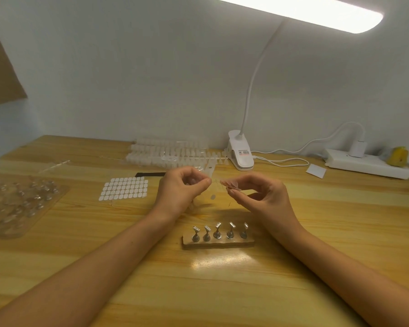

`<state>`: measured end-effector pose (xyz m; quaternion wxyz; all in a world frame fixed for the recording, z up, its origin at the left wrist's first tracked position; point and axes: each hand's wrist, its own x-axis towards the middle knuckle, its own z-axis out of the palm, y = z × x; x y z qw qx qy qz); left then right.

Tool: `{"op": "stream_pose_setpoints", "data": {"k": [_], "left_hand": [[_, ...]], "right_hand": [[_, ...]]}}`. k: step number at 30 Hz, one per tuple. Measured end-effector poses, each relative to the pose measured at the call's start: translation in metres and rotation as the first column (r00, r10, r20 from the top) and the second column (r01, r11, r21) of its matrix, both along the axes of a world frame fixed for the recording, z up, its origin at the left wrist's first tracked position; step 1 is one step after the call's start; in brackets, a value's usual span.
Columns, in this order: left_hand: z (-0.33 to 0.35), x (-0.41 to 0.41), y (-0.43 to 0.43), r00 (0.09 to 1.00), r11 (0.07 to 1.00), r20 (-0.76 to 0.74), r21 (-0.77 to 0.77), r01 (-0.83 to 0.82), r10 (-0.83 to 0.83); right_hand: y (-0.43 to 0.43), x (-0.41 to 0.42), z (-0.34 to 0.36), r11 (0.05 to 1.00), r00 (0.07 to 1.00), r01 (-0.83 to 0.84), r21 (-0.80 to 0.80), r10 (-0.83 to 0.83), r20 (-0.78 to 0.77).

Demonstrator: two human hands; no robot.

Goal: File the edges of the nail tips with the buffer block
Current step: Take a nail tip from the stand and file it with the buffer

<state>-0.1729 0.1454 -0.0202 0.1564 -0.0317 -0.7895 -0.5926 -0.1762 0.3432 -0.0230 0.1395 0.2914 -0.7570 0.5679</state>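
– Pinching a small fan of pinkish nail tips (230, 184) is what my right hand (261, 194) is doing, thumb under, forefinger over, the other fingers curling loosely behind.

– And the left?

– My left hand (181, 188) is curling too, thumb and forefinger tips meeting just beside that fan. Whether something clear is sitting between them, I cannot tell.

– What is worrying you?

– I am holding several tips at once by a thin edge, in the air above the worktop (222, 279). If the pinch is loosening while I am picking one out, the rest are probably scattering, and such small pale pieces are going to be hard to find on this wood. Squeezing harder is risking a bent or cracked tip.

– And the filing?

– Neither hand is holding the buffer block, and I am not making it out for certain anywhere. A dark strip (151, 174) is lying beyond my left hand. Both wrists are hovering unsupported, forearms angling inward, above the stand (219, 241) with its five metal pegs. A dropped tip is likely landing among those.
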Motion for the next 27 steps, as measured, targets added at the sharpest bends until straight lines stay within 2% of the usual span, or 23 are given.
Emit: {"op": "stream_pose_setpoints", "data": {"k": [7,10,12,15,19,27], "left_hand": [[-0.004,-0.002,-0.001,0.998,0.998,0.064,0.063,-0.001,-0.003],[-0.003,-0.002,0.001,0.995,0.991,0.093,0.136,0.015,-0.028],[-0.003,-0.002,0.002,0.994,0.985,0.095,0.169,0.028,-0.044],[-0.002,0.000,0.003,0.996,0.991,0.048,0.120,0.065,-0.072],[-0.002,0.002,0.004,0.989,0.989,-0.028,0.028,0.145,-0.144],[-0.003,-0.001,0.002,0.972,0.976,-0.089,-0.014,0.218,-0.218]], "right_hand": [[-0.001,0.001,0.000,0.995,0.998,-0.063,0.080,0.064,-0.019],[-0.003,0.002,-0.001,0.990,0.995,-0.071,0.124,0.079,-0.057],[-0.003,0.002,-0.002,0.996,0.997,-0.048,0.080,0.052,-0.049],[-0.002,-0.002,0.000,0.998,0.998,-0.005,-0.070,0.009,0.065],[0.003,-0.007,0.003,0.962,0.946,0.010,-0.272,0.079,0.314],[0.004,-0.009,0.007,0.941,0.887,0.011,-0.338,0.147,0.438]]}}
